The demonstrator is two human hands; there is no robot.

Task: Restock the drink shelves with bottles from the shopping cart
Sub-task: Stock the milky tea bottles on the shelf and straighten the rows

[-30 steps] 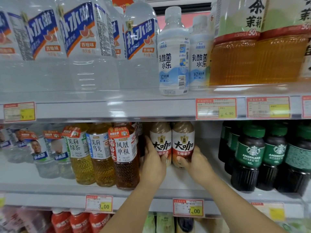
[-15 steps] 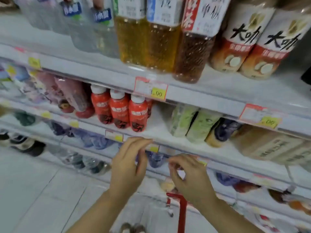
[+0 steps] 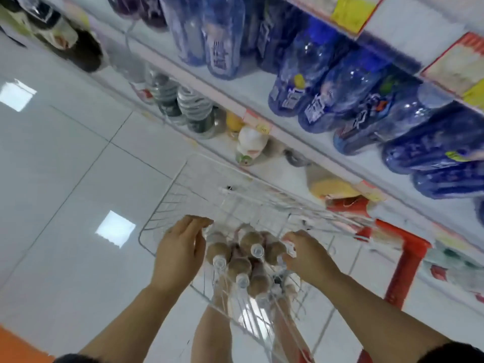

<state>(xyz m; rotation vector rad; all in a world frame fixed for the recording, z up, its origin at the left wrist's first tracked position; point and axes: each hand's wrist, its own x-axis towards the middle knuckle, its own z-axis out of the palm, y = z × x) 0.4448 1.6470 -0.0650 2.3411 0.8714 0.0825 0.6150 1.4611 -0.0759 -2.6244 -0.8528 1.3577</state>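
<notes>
grip of the left hand [image 3: 180, 252] is spread just beside the brown coffee bottles [image 3: 251, 255] standing in the shopping cart [image 3: 167, 203], likely readying a pick; right hand [image 3: 306, 255] curls opposite, grip unclear. beyond the cart, drink shelves [image 3: 251, 90] hold blue bottles [image 3: 327, 95].

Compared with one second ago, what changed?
Both hands let go of the two shelved bottles, now out of view, and dropped to the wire cart. The left hand sits open beside the brown bottles; the right hand curls at their other side, grip unclear. Unchanged: no bottle lifted out yet.
</notes>
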